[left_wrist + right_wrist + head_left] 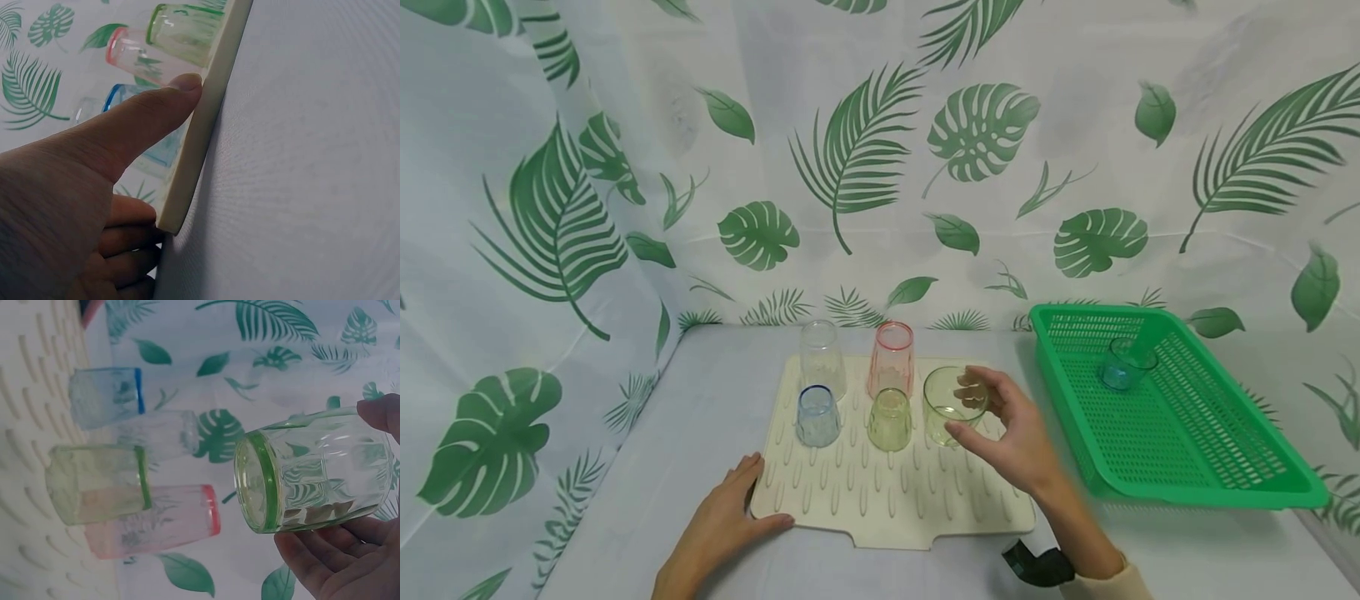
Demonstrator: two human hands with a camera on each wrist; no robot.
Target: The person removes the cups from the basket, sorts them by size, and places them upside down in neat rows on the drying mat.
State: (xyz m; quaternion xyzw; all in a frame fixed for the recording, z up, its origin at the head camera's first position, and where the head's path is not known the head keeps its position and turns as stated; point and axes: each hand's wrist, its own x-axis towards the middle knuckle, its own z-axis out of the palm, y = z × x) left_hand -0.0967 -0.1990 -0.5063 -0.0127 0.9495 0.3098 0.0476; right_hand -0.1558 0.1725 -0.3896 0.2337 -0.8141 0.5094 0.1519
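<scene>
My right hand grips a clear glass tumbler with a green rim, thumb on one side and fingers on the other, over the right part of a cream ridged drying mat. The left hand holds the mat's near left corner, its thumb at the front edge. On the mat stand a blue-rimmed glass and a yellow-green glass. Behind them are a taller clear glass and a taller red-rimmed glass. Whether the gripped tumbler touches the mat is hard to tell.
A green plastic basket stands to the right of the mat, with a bluish glass inside near its far end. A leaf-patterned curtain closes off the back and left of the white table.
</scene>
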